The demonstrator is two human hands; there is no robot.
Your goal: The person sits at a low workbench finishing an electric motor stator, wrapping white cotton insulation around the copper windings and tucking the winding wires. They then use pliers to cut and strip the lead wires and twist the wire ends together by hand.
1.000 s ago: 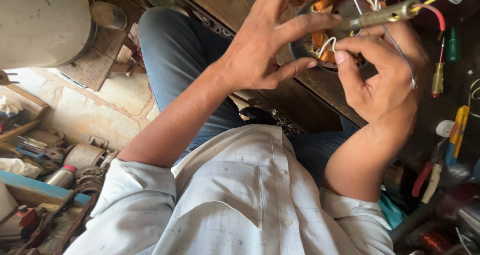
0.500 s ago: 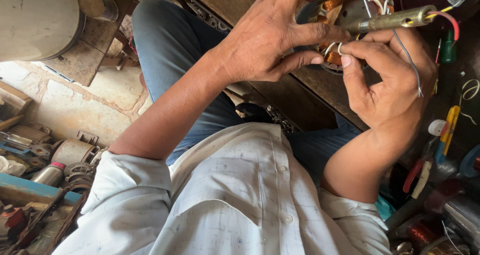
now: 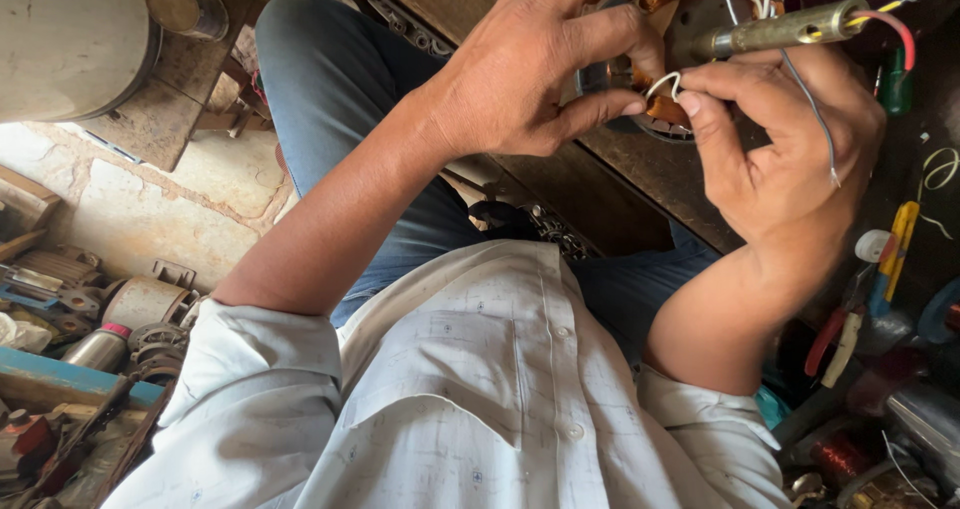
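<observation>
My left hand reaches over the wooden bench, its thumb and forefinger pinched on a thin white wire loop. That loop comes off a round motor winding with copper coils, mostly hidden behind both hands. My right hand meets it from the right, thumb and forefinger nipping the same white wire. A brass-coloured rod tool lies across the top of the right hand's fingers, with a red lead at its end and a thin grey wire trailing down over the hand.
A big grey drum and a metal can stand at upper left. Motor parts and a blue board litter the floor at left. On the right lie a green screwdriver, a yellow-handled tool, red-handled pliers and a copper spool.
My left hand's fingers, splayed a second ago, have closed into a pinch on the white wire. The right hand stays on the wire with the brass tool still across it.
</observation>
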